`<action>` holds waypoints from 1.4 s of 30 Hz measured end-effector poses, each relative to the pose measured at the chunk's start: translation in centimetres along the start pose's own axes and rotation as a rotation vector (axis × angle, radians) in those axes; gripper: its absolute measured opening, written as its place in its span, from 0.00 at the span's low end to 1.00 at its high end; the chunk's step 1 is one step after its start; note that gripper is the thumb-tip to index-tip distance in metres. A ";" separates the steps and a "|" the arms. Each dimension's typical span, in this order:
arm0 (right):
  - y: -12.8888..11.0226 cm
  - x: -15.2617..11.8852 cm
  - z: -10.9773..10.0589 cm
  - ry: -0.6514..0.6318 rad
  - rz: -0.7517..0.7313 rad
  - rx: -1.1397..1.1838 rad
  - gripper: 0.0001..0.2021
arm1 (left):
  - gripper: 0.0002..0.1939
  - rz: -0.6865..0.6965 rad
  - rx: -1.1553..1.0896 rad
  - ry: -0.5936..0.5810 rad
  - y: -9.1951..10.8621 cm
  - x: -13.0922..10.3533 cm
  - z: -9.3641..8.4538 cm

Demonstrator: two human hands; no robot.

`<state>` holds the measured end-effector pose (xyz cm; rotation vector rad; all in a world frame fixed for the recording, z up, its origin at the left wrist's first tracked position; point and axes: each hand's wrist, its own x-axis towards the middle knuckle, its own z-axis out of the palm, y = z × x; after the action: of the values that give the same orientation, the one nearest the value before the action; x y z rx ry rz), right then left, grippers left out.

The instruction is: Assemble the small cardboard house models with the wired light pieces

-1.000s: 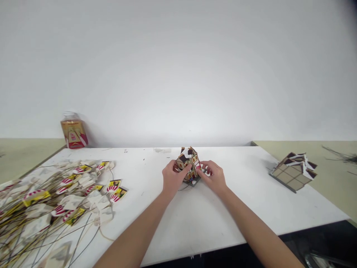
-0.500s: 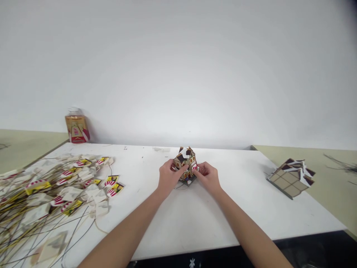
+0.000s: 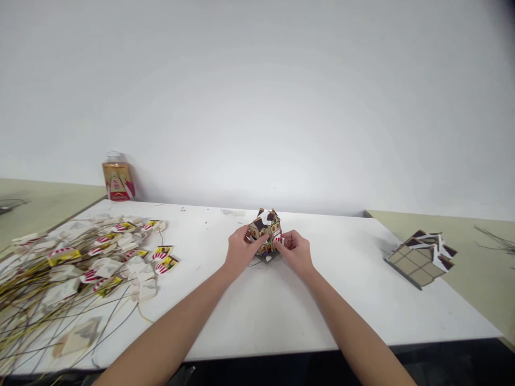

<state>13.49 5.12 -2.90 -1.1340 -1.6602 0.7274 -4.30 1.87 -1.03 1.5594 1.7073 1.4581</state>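
A small model house with a dark, white-patched roof stands on the white table at the centre. My left hand grips its left side, the thumb lying across the front. On the right side, my right hand presses its thumb and fingers around a small red-and-white striped piece at the house front. Part of that piece is hidden by the fingertips.
Many white and striped pieces with long thin wires cover the table's left. Behind them, a bottle stands near the wall. Another model house sits tilted in view at the right edge, and dark wires lie beyond it.
The camera view has shifted slightly. Both hands remain at the house, which appears a little further left and slightly turned.
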 end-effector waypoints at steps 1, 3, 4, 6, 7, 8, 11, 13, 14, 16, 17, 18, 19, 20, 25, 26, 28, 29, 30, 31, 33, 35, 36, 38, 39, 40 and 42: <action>0.0 0.0 0.1 0.010 -0.001 -0.005 0.16 | 0.18 0.008 0.004 -0.005 0.0 0.0 0.0; 0.1 -0.1 0.2 0.033 0.001 -0.010 0.16 | 0.18 0.035 0.012 -0.012 0.0 0.1 0.0; 0.2 -0.1 0.3 0.044 0.003 -0.009 0.16 | 0.18 0.051 0.017 -0.013 0.0 0.1 0.1; 0.4 -0.1 0.4 0.053 0.010 0.005 0.16 | 0.17 0.076 0.027 -0.014 0.0 0.2 0.2; 0.6 -0.1 0.4 0.053 0.014 0.015 0.17 | 0.17 0.082 0.034 -0.015 0.0 0.2 0.2; 0.8 -0.1 0.4 0.048 0.016 0.026 0.17 | 0.17 0.084 0.040 -0.015 -0.1 0.2 0.3; 1.3 0.0 0.4 0.024 0.022 0.065 0.17 | 0.17 0.089 0.046 -0.021 -0.2 0.3 0.4; 1.6 0.1 0.3 0.005 0.024 0.095 0.17 | 0.18 0.095 0.041 -0.026 -0.2 0.4 0.3; 1.6 0.1 0.3 -0.003 0.024 0.107 0.17 | 0.18 0.094 0.036 -0.031 -0.3 0.5 0.3; 1.7 0.2 0.3 -0.014 0.028 0.114 0.17 | 0.19 0.079 0.022 -0.039 -0.3 0.5 0.3; 1.6 0.2 0.2 -0.015 0.033 0.112 0.17 | 0.19 0.070 0.018 -0.044 -0.2 0.5 0.3; 1.6 0.3 0.2 -0.014 0.040 0.108 0.17 | 0.19 0.062 0.016 -0.050 -0.2 0.5 0.3; 1.6 0.3 0.1 -0.013 0.051 0.108 0.17 | 0.19 0.059 0.017 -0.057 -0.2 0.5 0.3; 1.6 0.3 0.1 -0.011 0.062 0.112 0.17 | 0.19 0.058 0.020 -0.061 -0.1 0.5 0.3; 1.7 0.2 0.0 -0.013 0.100 0.158 0.17 | 0.18 0.059 0.042 -0.066 -0.1 0.3 0.5; 1.7 0.2 0.0 -0.012 0.104 0.163 0.17 | 0.18 0.058 0.043 -0.066 -0.1 0.3 0.6; 1.6 0.2 -0.1 -0.008 0.112 0.165 0.17 | 0.17 0.058 0.041 -0.064 -0.1 0.3 0.6; 1.5 0.1 -0.1 -0.006 0.114 0.166 0.17 | 0.17 0.058 0.042 -0.063 0.0 0.3 0.6; 1.4 0.0 -0.2 -0.005 0.114 0.167 0.17 | 0.17 0.059 0.043 -0.062 0.1 0.2 0.6; 1.3 -0.1 -0.2 -0.006 0.110 0.168 0.16 | 0.16 0.058 0.045 -0.060 0.2 0.2 0.5; 0.9 -0.2 -0.3 -0.009 0.090 0.165 0.16 | 0.15 0.051 0.042 -0.055 0.5 0.0 0.4; 0.6 -0.4 -0.4 -0.003 0.069 0.156 0.16 | 0.15 0.038 0.024 -0.052 0.8 -0.2 0.3; 0.5 -0.5 -0.4 0.002 0.059 0.150 0.15 | 0.15 0.028 0.011 -0.051 0.9 -0.3 0.2; 0.3 -0.6 -0.4 0.011 0.044 0.141 0.15 | 0.15 0.004 -0.013 -0.053 1.1 -0.5 0.2; 0.3 -0.7 -0.4 0.012 0.036 0.135 0.15 | 0.15 -0.008 -0.022 -0.054 1.1 -0.6 0.2; 0.3 -0.8 -0.4 0.013 0.027 0.127 0.15 | 0.15 -0.019 -0.030 -0.054 1.2 -0.7 0.1; 0.3 -1.0 -0.4 0.016 0.009 0.106 0.14 | 0.15 -0.031 -0.044 -0.054 1.3 -0.8 0.1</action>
<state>14.10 4.31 -3.40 -1.0706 -1.5845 0.8008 -3.36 1.03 -0.21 1.5291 1.6509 1.4161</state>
